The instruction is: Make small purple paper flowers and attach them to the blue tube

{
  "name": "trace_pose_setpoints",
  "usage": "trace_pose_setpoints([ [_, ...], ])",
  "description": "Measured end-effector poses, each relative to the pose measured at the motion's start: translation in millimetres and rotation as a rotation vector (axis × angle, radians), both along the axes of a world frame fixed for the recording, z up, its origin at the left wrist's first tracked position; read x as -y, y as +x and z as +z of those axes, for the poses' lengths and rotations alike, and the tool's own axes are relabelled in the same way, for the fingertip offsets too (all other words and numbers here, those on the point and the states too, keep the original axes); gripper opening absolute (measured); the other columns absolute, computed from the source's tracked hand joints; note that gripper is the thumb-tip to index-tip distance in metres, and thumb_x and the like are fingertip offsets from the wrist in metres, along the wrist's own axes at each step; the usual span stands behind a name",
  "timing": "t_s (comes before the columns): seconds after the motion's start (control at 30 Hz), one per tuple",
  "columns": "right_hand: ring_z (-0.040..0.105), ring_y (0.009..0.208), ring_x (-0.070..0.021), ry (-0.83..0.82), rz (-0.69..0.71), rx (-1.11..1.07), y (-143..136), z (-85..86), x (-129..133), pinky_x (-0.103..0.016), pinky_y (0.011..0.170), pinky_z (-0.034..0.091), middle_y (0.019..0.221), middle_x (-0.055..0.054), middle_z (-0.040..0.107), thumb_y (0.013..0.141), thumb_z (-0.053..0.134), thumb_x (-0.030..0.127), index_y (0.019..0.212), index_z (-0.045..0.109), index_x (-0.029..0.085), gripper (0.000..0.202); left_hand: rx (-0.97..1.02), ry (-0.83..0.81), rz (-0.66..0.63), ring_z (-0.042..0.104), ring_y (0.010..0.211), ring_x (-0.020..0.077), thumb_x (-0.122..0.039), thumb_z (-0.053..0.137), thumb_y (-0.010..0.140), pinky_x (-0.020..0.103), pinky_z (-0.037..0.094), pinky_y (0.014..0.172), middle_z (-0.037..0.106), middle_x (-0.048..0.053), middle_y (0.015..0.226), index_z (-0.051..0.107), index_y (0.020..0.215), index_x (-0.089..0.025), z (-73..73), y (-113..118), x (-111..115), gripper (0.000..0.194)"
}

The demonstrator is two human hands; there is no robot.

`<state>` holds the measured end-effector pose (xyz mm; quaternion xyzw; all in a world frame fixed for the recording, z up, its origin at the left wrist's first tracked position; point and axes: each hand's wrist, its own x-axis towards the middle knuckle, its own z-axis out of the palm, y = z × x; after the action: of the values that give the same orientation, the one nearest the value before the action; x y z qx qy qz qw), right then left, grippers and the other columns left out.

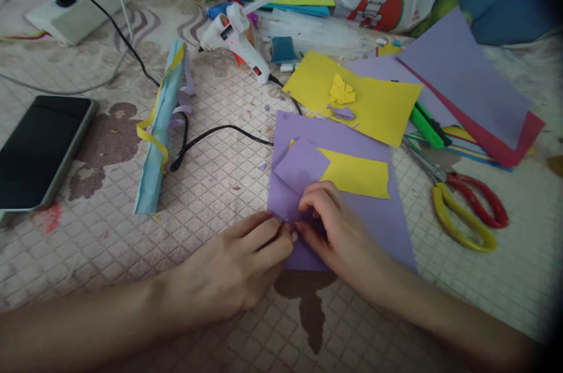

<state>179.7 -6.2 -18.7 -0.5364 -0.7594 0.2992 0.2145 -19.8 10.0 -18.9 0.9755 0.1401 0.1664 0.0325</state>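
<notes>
My left hand (253,250) is closed, its fingertips pinched over the left part of a purple paper sheet (369,226). What lies between those fingers seems small and purple, mostly hidden. Close beside it, my right hand (336,226) has thumb and forefinger curled towards the same spot, with a gap between them; whether they grip anything is unclear. Just above the hands lie a smaller purple paper piece (303,165) and a yellow paper strip (358,173), both on the purple sheet. Behind them rests a yellow sheet (373,106) bearing crumpled yellow scraps (342,90).
Red-and-yellow scissors (461,203) and a green cutter (426,124) lie right, by stacked coloured paper (470,80). A white glue gun (241,47) stands behind, its black cord (220,129) crossing the cloth. Left are a blue paper roll with curled strips (156,132) and a phone (41,150).
</notes>
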Motion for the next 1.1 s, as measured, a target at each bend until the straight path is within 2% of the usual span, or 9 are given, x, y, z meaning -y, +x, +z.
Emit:
trace_pose_setpoints([
  [0.17,0.049,0.083,-0.0141,-0.057,0.049,-0.049,9,2.8,-7,-0.028,0.071,0.045,0.095,-0.003,0.049,0.084,0.051,0.006,0.089,0.047,0.021,0.016,-0.025,-0.006,0.026,0.054,0.101,0.0203,-0.012,0.038,0.091,0.038,0.045,0.098,0.061,0.006,0.104,0.065,0.097,-0.010,-5.1,0,5,0.028],
  [0.27,0.051,0.086,-0.0150,-0.056,0.080,-0.081,13,6.5,-9,-0.029,0.075,0.045,0.092,-0.003,0.052,0.087,0.047,0.008,0.090,0.050,0.021,0.013,-0.020,-0.004,0.022,0.053,0.103,0.0211,-0.012,0.039,0.090,0.039,0.045,0.098,0.060,0.007,0.108,0.064,0.097,-0.010,-6.4,-1,6,0.026],
  [0.47,0.050,0.080,-0.0149,-0.017,0.006,-0.054,8,4.5,-4,-0.029,0.069,0.046,0.093,-0.003,0.049,0.083,0.055,0.010,0.089,0.048,0.021,0.014,-0.043,-0.008,0.022,0.053,0.102,0.0214,-0.010,0.035,0.091,0.038,0.045,0.098,0.060,0.009,0.107,0.061,0.105,-0.006,-3.4,0,6,0.030],
  [0.7,0.049,0.087,-0.0167,0.003,0.071,0.002,2,2.1,-2,-0.032,0.077,0.046,0.093,-0.004,0.048,0.085,0.046,0.004,0.089,0.047,0.020,0.016,-0.029,-0.045,0.048,0.053,0.103,0.0205,-0.011,0.033,0.092,0.039,0.045,0.097,0.061,0.008,0.107,0.058,0.111,-0.008,-2.8,0,6,0.032],
  [0.87,0.051,0.085,-0.0162,0.007,0.063,-0.066,8,2.1,-4,-0.031,0.074,0.045,0.091,-0.003,0.049,0.085,0.050,0.008,0.089,0.048,0.021,0.015,-0.046,-0.077,0.060,0.052,0.108,0.0219,-0.011,0.033,0.092,0.040,0.045,0.098,0.060,0.010,0.114,0.050,0.123,-0.007,-1.7,-3,8,0.036],
  [0.97,0.051,0.081,-0.0151,0.009,0.037,-0.079,10,2.2,-4,-0.030,0.071,0.045,0.089,-0.002,0.049,0.085,0.050,0.008,0.089,0.049,0.021,0.013,-0.056,-0.079,0.067,0.051,0.110,0.0229,-0.011,0.036,0.091,0.042,0.044,0.098,0.059,0.012,0.117,0.050,0.122,-0.006,-1.0,-2,11,0.035],
  [1.1,0.050,0.087,-0.0166,0.064,0.040,-0.045,6,-1.4,0,-0.032,0.076,0.046,0.092,-0.004,0.048,0.084,0.049,0.006,0.089,0.049,0.020,0.015,-0.047,-0.084,0.067,0.052,0.109,0.0229,-0.011,0.038,0.091,0.042,0.045,0.097,0.060,0.013,0.114,0.051,0.121,-0.005,0.1,0,12,0.034],
])
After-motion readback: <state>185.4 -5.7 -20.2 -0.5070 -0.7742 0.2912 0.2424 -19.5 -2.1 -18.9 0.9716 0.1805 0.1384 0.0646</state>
